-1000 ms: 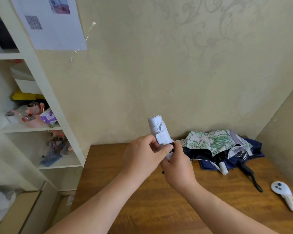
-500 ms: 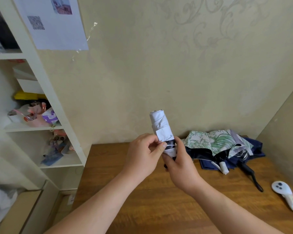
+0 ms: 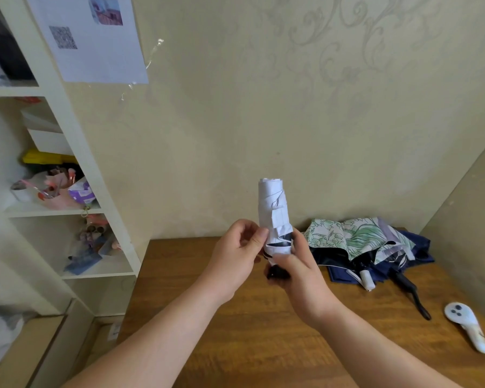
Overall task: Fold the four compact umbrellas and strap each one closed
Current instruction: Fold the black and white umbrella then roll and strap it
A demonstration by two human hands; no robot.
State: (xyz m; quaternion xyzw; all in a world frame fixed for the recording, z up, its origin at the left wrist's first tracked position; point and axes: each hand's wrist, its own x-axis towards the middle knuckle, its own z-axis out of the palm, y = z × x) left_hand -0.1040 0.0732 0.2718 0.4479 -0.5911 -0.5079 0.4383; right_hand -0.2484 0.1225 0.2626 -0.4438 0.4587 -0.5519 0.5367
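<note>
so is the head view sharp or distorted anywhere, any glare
Head view: soft even light, no glare; white umbrella and both hands, left hand, right hand, fairly sharp; wide-angle lens bends the shelf unit at left; the lower left corner is blurred.

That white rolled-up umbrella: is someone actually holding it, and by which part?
Yes. The right hand grips the white umbrella at its lower end, near the black handle. The left hand pinches the fabric edge at its side.
</note>
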